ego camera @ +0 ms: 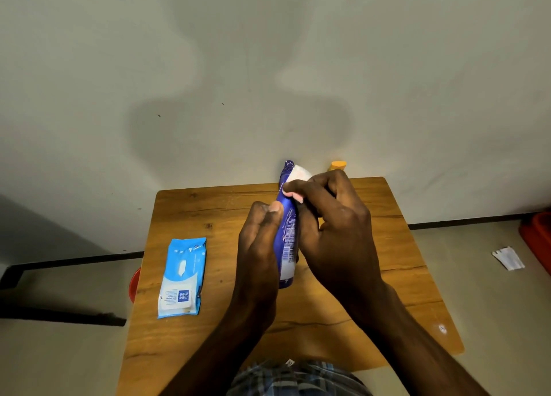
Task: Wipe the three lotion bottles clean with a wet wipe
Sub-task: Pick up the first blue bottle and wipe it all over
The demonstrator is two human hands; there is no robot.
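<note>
A tall blue lotion bottle (288,234) is held above the wooden table (208,211), cap pointing away from me. My left hand (259,240) grips its left side, thumb on the body. My right hand (334,217) pinches a white wet wipe (299,173) against the bottle's upper part near the cap. Behind my right hand the orange cap of a second bottle (337,165) sticks up at the table's far edge. A third bottle is hidden or out of sight.
A blue pack of wet wipes (182,278) lies on the table's left side. A red object (134,285) peeks out below the left table edge. Another red object (536,240) and a white paper scrap (508,258) lie on the floor at right. The wall stands close behind.
</note>
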